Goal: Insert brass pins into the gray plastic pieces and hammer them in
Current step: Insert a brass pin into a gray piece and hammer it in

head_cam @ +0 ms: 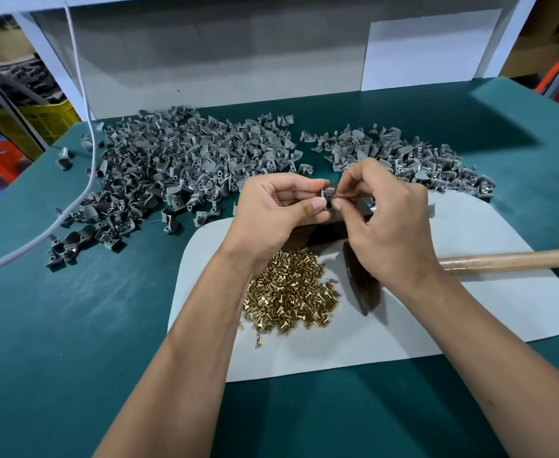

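- My left hand (273, 206) pinches a gray piece (327, 197) between thumb and fingers, above the dark block (324, 231).
- My right hand (382, 219) pinches at the same piece; whether it holds a pin I cannot tell.
- The brass pins (288, 289) lie heaped on the white mat (403, 332), beside the hammer (364, 285).
- Gray piles (185, 160) lie beyond, on the green table (73, 342).
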